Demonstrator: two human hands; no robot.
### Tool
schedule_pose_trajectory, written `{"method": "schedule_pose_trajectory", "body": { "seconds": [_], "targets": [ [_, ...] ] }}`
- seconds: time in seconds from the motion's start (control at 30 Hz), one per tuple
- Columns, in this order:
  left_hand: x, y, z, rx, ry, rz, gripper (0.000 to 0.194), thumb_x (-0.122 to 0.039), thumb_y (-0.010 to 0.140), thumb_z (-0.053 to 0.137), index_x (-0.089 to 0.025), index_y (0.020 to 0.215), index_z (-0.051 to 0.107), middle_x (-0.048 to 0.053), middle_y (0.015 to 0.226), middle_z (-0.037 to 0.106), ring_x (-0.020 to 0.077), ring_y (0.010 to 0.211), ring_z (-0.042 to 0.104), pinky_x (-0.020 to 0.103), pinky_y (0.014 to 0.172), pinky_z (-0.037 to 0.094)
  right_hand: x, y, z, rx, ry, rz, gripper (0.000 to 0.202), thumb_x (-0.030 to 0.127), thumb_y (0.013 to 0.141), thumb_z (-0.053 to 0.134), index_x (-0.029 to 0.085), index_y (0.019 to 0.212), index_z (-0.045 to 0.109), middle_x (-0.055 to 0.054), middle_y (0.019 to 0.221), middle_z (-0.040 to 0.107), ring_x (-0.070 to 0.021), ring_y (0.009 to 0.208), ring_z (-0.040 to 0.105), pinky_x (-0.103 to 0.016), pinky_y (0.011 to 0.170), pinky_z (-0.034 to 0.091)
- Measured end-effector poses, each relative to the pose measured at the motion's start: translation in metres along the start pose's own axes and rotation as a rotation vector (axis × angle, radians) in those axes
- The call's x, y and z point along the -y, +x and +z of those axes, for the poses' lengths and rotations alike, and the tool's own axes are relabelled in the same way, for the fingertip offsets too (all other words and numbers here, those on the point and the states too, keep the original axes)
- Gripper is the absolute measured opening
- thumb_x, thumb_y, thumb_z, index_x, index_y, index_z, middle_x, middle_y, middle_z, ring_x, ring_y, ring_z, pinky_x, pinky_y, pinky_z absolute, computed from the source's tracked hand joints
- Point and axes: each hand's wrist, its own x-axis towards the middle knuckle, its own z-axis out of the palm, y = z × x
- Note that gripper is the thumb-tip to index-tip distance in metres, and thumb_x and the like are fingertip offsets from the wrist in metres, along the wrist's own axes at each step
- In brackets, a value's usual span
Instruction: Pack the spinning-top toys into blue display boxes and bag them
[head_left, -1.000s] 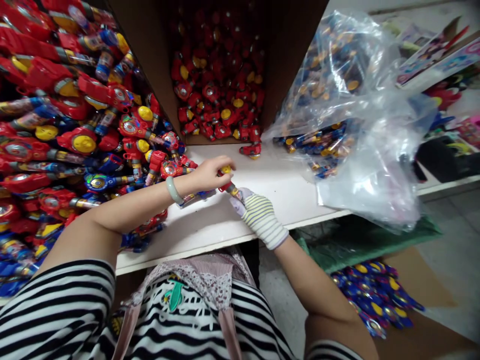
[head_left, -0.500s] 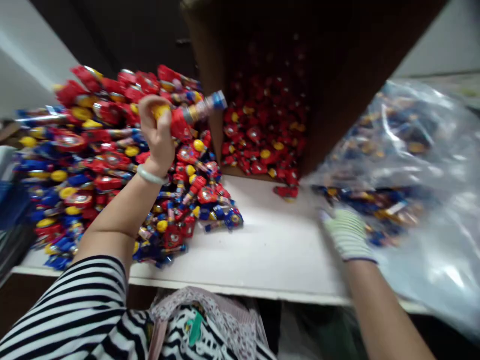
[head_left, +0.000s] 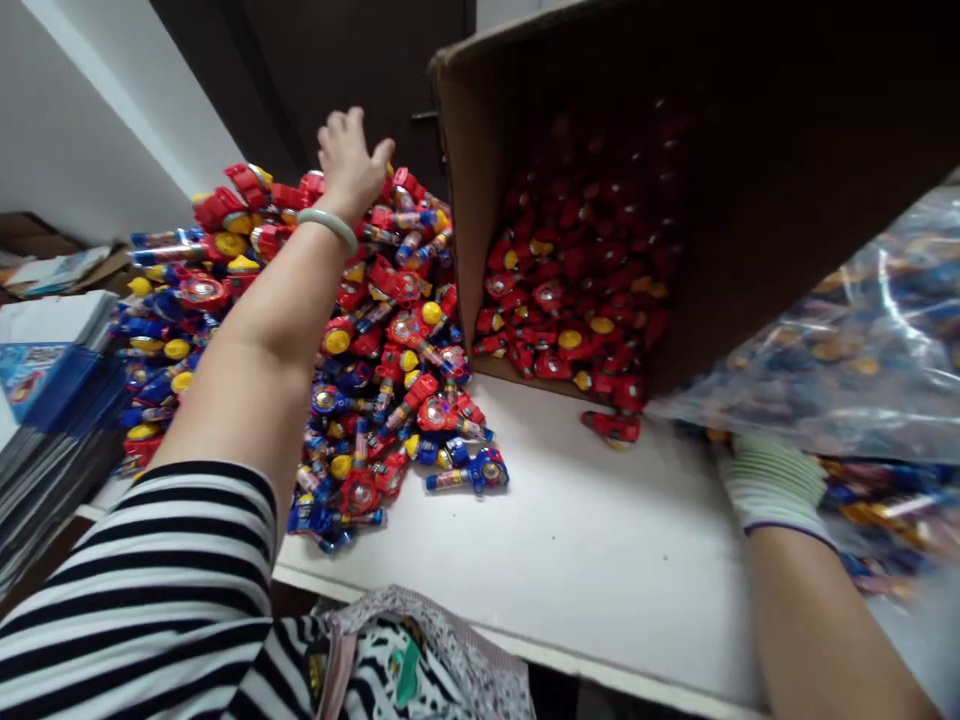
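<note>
My left hand (head_left: 352,165), bare with a pale bangle at the wrist, is over the back of a heap of red and blue toys (head_left: 405,330), fingers apart and nothing in them. My right hand (head_left: 776,485), in a striped white-green glove, is at the mouth of a clear plastic bag (head_left: 847,370) of blue and yellow toys; its fingers are hidden under the plastic. Between the hands, a cardboard box (head_left: 469,180) lies with its open side towards me and holds many red toys (head_left: 570,330). One red toy (head_left: 615,428) lies just outside it.
A white table (head_left: 555,540) runs beneath everything. Stacked flat printed packaging (head_left: 67,400) stands at the left edge. A blue toy (head_left: 476,475) lies at the heap's front. Behind is a dark door (head_left: 360,60).
My left hand has let go of the red toy with a tube and moved up to the heap's back. My right hand has slipped farther under the plastic bag. The view has shifted left.
</note>
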Motion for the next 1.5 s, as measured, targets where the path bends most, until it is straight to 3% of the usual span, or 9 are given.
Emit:
{"method": "schedule_pose_trajectory", "body": {
  "seconds": [0.17,0.2,0.33,0.47,0.6,0.73,0.9,1.33,1.5],
  "targets": [
    [-0.037,-0.12,-0.001,-0.035,-0.291,0.563,0.03,-0.023,0.092,0.06,-0.025,0.121,0.052,0.004,0.123,0.056,0.0176,0.119,0.048,0.037,0.11,0.038,0.027,-0.062,-0.03,0.01,-0.147,0.094,0.053,0.053,0.082,0.043,0.015,0.114,0.062,-0.026,0.118,0.065,-0.0381,0.118,0.059,-0.056,0.1,0.046],
    [-0.049,-0.155,0.008,0.064,-0.375,0.692,0.022,-0.026,0.093,0.057,-0.025,0.116,0.056,0.004,0.117,0.059,0.0193,0.116,0.052,0.04,0.107,0.04,0.033,-0.077,-0.029,0.015,-0.124,0.108,0.053,0.052,0.083,0.041,0.014,0.115,0.061,-0.024,0.115,0.066,-0.0354,0.113,0.062,-0.054,0.099,0.048],
    [-0.114,-0.293,0.084,0.998,-0.498,0.919,0.032,-0.028,0.087,0.061,-0.019,0.118,0.062,0.01,0.113,0.065,0.0241,0.102,0.061,0.037,0.092,0.048,0.06,-0.125,-0.008,0.172,0.027,0.164,0.051,0.054,0.086,0.037,0.015,0.11,0.06,-0.019,0.102,0.069,-0.0296,0.096,0.065,-0.051,0.092,0.052],
    [-0.168,-0.366,0.163,1.134,-0.28,0.811,0.061,-0.031,0.083,0.067,-0.012,0.139,0.051,0.022,0.136,0.053,0.0365,0.128,0.049,0.043,0.106,0.041,0.078,-0.15,0.008,0.254,0.151,0.294,0.049,0.057,0.086,0.038,0.016,0.097,0.061,-0.016,0.087,0.069,-0.0266,0.083,0.066,-0.044,0.08,0.056],
    [-0.177,-0.376,0.177,1.16,-0.295,0.703,0.048,-0.023,0.076,0.07,-0.016,0.123,0.061,0.018,0.123,0.059,0.0351,0.116,0.056,0.043,0.096,0.046,0.082,-0.172,-0.004,0.266,0.189,0.299,0.044,0.056,0.081,0.05,0.016,0.096,0.063,-0.014,0.089,0.071,-0.0247,0.078,0.065,-0.043,0.079,0.056],
    [-0.15,-0.368,0.143,1.322,-0.723,0.207,0.034,-0.03,0.074,0.07,-0.016,0.1,0.056,0.009,0.096,0.063,0.0224,0.086,0.063,0.034,0.075,0.052,0.1,-0.193,-0.022,0.259,0.375,0.189,0.05,0.054,0.086,0.052,0.018,0.119,0.063,-0.012,0.106,0.072,-0.0234,0.09,0.067,-0.041,0.086,0.055],
    [-0.115,-0.373,0.09,1.504,-1.169,-0.292,0.051,-0.027,0.065,0.071,-0.02,0.112,0.052,0.005,0.103,0.063,0.0169,0.085,0.065,0.03,0.072,0.055,0.145,-0.203,-0.027,0.281,0.305,0.126,0.051,0.057,0.092,0.048,0.018,0.119,0.064,-0.012,0.103,0.074,-0.0244,0.088,0.068,-0.037,0.081,0.054],
    [-0.112,-0.396,0.042,1.027,-1.0,-0.101,0.036,-0.032,0.074,0.073,-0.018,0.102,0.056,0.001,0.09,0.059,0.0123,0.077,0.057,0.024,0.068,0.049,0.2,-0.207,-0.041,0.401,-0.079,-0.033,0.047,0.049,0.098,0.038,0.017,0.119,0.065,-0.015,0.104,0.074,-0.0265,0.087,0.069,-0.032,0.073,0.047],
    [-0.105,-0.396,0.035,0.891,-0.989,0.14,0.034,-0.03,0.078,0.074,-0.019,0.106,0.059,0.005,0.102,0.06,0.017,0.095,0.057,0.029,0.085,0.048,0.2,-0.215,-0.029,0.461,0.427,0.142,0.051,0.062,0.093,0.037,0.018,0.094,0.063,-0.005,0.068,0.061,-0.0159,0.055,0.052,-0.028,0.055,0.04]
  ]
}}
